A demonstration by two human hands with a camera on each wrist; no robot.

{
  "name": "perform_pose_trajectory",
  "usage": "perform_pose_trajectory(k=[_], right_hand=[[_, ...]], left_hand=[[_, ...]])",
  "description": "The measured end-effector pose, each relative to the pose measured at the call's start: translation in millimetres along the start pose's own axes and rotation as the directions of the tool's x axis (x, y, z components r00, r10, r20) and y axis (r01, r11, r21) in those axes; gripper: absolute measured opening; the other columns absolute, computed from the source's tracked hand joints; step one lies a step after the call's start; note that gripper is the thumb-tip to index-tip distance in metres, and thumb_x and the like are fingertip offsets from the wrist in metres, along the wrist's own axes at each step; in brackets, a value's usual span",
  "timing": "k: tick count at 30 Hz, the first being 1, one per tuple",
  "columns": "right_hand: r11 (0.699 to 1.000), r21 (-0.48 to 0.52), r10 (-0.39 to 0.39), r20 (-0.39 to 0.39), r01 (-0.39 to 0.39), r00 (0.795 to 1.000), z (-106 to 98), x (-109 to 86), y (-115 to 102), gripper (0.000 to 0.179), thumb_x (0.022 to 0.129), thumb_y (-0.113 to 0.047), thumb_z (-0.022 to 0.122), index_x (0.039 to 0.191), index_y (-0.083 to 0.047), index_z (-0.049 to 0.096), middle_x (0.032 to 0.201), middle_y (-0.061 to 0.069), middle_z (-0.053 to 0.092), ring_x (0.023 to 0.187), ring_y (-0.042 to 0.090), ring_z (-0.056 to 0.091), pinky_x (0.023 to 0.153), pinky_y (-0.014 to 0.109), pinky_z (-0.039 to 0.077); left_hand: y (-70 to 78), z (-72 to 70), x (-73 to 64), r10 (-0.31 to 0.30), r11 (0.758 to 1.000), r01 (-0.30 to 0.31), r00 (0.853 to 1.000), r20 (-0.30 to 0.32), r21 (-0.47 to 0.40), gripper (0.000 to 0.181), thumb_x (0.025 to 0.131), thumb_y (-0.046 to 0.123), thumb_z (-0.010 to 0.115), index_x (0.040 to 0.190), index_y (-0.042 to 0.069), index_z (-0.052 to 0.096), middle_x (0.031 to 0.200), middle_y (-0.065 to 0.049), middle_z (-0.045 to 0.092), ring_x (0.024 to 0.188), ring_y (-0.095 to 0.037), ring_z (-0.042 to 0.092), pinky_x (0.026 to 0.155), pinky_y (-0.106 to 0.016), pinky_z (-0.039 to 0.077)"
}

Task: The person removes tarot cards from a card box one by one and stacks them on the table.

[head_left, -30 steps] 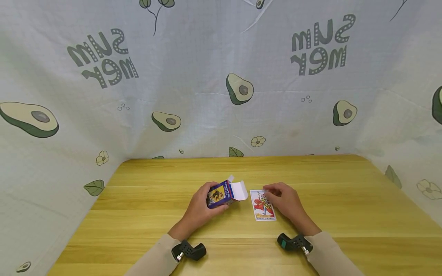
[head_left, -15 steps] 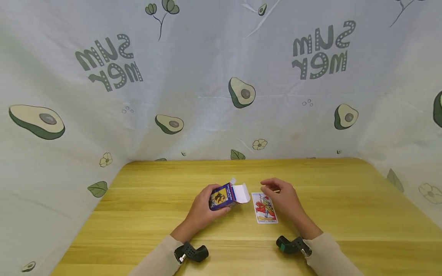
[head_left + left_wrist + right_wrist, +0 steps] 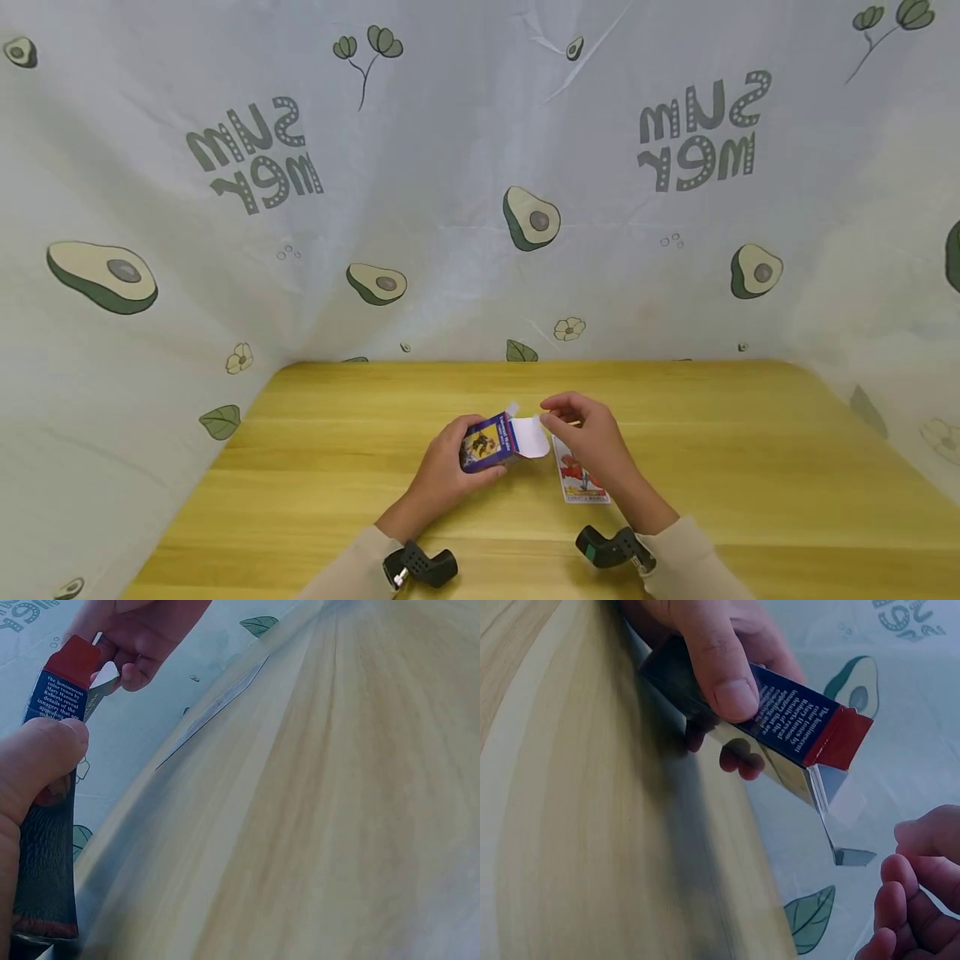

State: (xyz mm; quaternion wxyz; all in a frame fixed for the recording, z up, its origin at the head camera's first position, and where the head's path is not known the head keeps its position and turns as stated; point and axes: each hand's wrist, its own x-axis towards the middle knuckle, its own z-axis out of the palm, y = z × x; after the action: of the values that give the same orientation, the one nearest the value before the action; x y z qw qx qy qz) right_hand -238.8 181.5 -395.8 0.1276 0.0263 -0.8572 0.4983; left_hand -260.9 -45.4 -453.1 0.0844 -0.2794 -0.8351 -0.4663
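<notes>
Box [image 3: 482,444]: in the head view we saw it tilted over the tabletop [image 3: 337,475], picture face up; whether a corner rested there we could not tell.
Left hand [image 3: 442,473]: its fingers were clamped round the box, well back from the mouth, probably so that the open end lay free.
White flap [image 3: 531,438]: it stood open toward the right hand [image 3: 588,435], an angle that likely suited that hand's approach.
Right fingers: they were loosely bent, slightly apart from the thumb, and we saw nothing in them.
Card [image 3: 582,483]: it lay face up on the tabletop, partly hidden by the right hand, presumably placed within that hand's easy reach.
Thumb [image 3: 52,746]: in the left wrist view we saw it pressed on the printed panel [image 3: 60,694], probably to steady the box.
Red flap [image 3: 73,658]: it stuck out past that panel, uncovered.
White flap's tip: in the right wrist view it hung just beside the right fingers, with a gap between; thumb and forefinger nearly met.
</notes>
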Motion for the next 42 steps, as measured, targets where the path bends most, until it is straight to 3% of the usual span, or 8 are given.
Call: perform_pose_trajectory(k=[12,17,31,42], right_hand=[[1.000,-0.001,0.008,0.010,-0.008,1.000,17.7,-3.7,-8.0,0.011,0.086,-0.011,0.072,0.095,-0.006,0.068,0.082,0.002,0.062,0.079,0.019,0.056,0.065,0.023,0.049],[0.999,0.009,0.031,0.030,-0.031,0.999,22.6,-5.9,-6.6,0.010,0.084,-0.010,0.074,0.091,-0.008,0.066,0.080,0.001,0.062,0.077,0.018,0.055,0.065,0.023,0.048],[1.000,0.024,0.008,0.080,-0.010,0.997,33.4,-11.4,-6.4,0.017,0.080,-0.008,0.076,0.086,-0.006,0.059,0.072,0.001,0.056,0.067,0.015,0.050,0.057,0.022,0.045],[0.998,0.029,0.061,0.087,-0.064,0.994,35.7,-11.0,-1.8,0.017,0.081,-0.004,0.075,0.085,-0.005,0.058,0.071,0.002,0.055,0.065,0.016,0.051,0.054,0.023,0.045]], left_hand=[[2.2,0.4,-2.1,-0.021,1.000,0.021,1.000,0.009,-0.011,0.068,0.076,0.039,0.081,0.132,0.017,0.048,0.121,0.004,0.057,0.103,-0.012,0.054,0.088,-0.032,0.048],[1.7,0.6,-2.6,-0.024,1.000,0.024,1.000,0.015,-0.010,0.069,0.076,0.040,0.081,0.132,0.015,0.049,0.121,0.004,0.056,0.103,-0.012,0.054,0.088,-0.032,0.047],[-0.9,0.6,-1.0,0.034,0.999,-0.034,0.999,-0.003,0.004,0.071,0.076,0.045,0.079,0.132,0.012,0.049,0.123,0.002,0.056,0.104,-0.012,0.054,0.088,-0.033,0.047],[-1.9,1.9,-1.2,0.032,0.999,-0.032,0.999,0.006,0.011,0.072,0.075,0.045,0.080,0.132,0.011,0.050,0.123,0.003,0.056,0.104,-0.012,0.054,0.090,-0.033,0.047]])
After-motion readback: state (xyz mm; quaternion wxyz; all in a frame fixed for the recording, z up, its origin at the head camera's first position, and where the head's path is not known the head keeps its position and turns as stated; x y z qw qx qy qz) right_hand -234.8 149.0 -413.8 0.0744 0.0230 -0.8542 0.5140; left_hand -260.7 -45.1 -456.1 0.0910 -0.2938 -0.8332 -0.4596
